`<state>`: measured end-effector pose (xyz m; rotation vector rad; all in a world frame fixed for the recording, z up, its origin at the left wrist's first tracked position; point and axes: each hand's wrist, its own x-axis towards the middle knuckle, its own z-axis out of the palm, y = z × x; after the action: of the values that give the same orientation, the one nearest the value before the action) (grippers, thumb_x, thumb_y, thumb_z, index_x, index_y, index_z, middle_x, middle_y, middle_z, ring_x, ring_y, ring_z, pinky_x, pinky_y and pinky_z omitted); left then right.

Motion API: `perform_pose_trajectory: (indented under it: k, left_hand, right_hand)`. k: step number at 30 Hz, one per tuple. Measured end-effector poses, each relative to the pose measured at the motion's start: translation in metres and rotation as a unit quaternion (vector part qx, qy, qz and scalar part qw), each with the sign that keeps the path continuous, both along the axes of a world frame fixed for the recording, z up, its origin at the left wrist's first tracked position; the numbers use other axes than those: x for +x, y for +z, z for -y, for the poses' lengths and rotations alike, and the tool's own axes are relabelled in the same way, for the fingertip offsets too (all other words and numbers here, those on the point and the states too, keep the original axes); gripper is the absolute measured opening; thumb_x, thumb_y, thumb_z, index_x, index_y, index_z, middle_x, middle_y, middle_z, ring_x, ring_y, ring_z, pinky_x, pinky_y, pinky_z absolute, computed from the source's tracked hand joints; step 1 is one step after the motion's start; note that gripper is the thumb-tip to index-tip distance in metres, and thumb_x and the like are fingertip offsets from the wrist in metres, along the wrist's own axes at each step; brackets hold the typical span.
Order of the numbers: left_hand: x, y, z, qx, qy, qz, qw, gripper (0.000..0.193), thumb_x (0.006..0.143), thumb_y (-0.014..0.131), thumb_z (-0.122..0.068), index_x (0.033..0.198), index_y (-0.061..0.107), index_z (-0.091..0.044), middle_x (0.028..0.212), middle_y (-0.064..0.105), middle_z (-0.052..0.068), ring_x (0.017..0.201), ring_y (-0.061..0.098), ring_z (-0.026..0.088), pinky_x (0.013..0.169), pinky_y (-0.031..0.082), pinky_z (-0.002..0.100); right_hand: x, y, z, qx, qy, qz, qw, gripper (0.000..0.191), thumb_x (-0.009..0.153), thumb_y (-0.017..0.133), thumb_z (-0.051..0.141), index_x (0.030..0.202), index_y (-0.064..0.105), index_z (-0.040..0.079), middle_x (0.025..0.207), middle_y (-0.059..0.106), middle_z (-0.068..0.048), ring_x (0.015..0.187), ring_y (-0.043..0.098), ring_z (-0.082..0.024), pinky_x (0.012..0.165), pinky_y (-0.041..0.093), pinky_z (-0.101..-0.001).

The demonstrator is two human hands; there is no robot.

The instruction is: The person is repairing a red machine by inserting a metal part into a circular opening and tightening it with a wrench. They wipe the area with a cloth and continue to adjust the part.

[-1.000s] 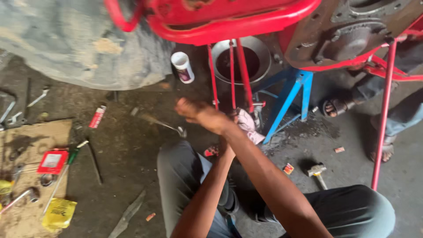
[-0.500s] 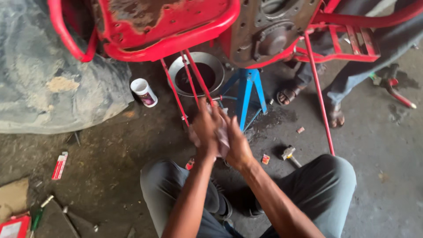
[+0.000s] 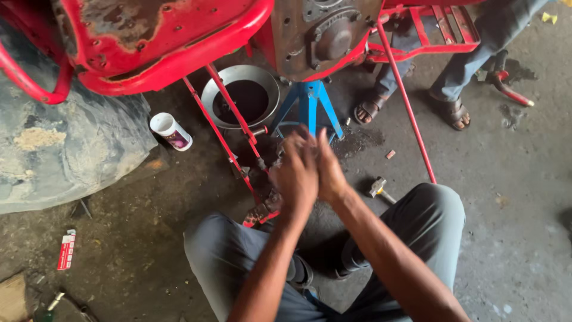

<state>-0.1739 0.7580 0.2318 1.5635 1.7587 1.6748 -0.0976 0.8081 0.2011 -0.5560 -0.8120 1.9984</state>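
— While both palms press flat together, what does either grip hold?
— Cannot tell; left hand [image 3: 296, 173] covers right hand [image 3: 329, 170], above the grey trousered knees, just near of the blue steel jack stand [image 3: 310, 104] and round metal oil pan [image 3: 241, 95]

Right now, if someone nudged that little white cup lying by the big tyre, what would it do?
The white cup lies on its side on the gritty floor, so it would probably roll in a curve. It looks small and thin-walled, likely light. The rough ground should stop it soon.
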Motion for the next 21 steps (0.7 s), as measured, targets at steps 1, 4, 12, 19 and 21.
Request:
perform_pose_trajectory:
  k: [1, 4, 12, 19, 21]
  left_hand:
    - [0.019, -0.005, 0.014, 0.053, -0.025, 0.007, 0.998, 0.040, 0.104, 0.060, -0.016, 0.136, 0.046, 0.003, 0.112, 0.069, 0.027, 0.097, 0.072, 0.042, 0.073, 0.058, 0.048]
    - [0.041, -0.007, 0.023, 0.025, -0.019, 0.001, 1.000, 0.028, 0.101, 0.065, -0.026, 0.117, 0.056, -0.005, 0.096, 0.072, 0.024, 0.090, 0.076, 0.039, 0.072, 0.061, 0.046]
    - [0.030, 0.004, 0.008, 0.056, 0.018, 0.121, 0.991, 0.030, 0.111, 0.053, -0.025, 0.123, 0.057, 0.002, 0.113, 0.068, 0.023, 0.104, 0.068, 0.039, 0.085, 0.053, 0.044]
    - [0.008, -0.035, -0.018, 0.044, 0.088, 0.150, 0.984, 0.020, 0.101, 0.060, -0.021, 0.109, 0.060, -0.002, 0.098, 0.068, 0.020, 0.088, 0.068, 0.035, 0.079, 0.055, 0.044]
    - [-0.032, -0.041, -0.040, 0.012, 0.127, 0.094, 0.987, 0.023, 0.106, 0.058, -0.027, 0.110, 0.062, -0.004, 0.101, 0.072, 0.018, 0.091, 0.070, 0.034, 0.079, 0.053, 0.043]
  right_hand:
    - [0.004, 0.000, -0.008, -0.027, -0.034, 0.020, 0.999, 0.089, 0.093, 0.033, 0.073, 0.161, 0.029, 0.015, 0.163, 0.038, -0.012, 0.148, 0.036, -0.033, 0.118, 0.033, -0.0505]
    - [0.008, -0.009, -0.016, -0.090, -0.001, -0.134, 0.987, 0.086, 0.094, 0.031, 0.074, 0.159, 0.024, 0.018, 0.163, 0.034, -0.015, 0.150, 0.036, -0.034, 0.120, 0.032, -0.0510]
    - [0.008, -0.004, 0.014, 0.046, -0.079, 0.064, 0.994, 0.086, 0.097, 0.040, 0.067, 0.161, 0.023, 0.013, 0.166, 0.030, -0.009, 0.150, 0.033, -0.023, 0.119, 0.030, -0.0400]
    - [0.028, 0.018, 0.087, 0.278, -0.036, 0.163, 0.946, 0.085, 0.103, 0.055, 0.053, 0.165, 0.021, 0.007, 0.167, 0.034, -0.013, 0.151, 0.035, -0.021, 0.123, 0.025, -0.0388]
    - [0.053, 0.014, 0.119, 0.178, 0.094, 0.237, 0.950, 0.073, 0.098, 0.060, 0.044, 0.157, 0.034, 0.010, 0.150, 0.052, -0.010, 0.134, 0.048, -0.019, 0.113, 0.038, -0.0392]
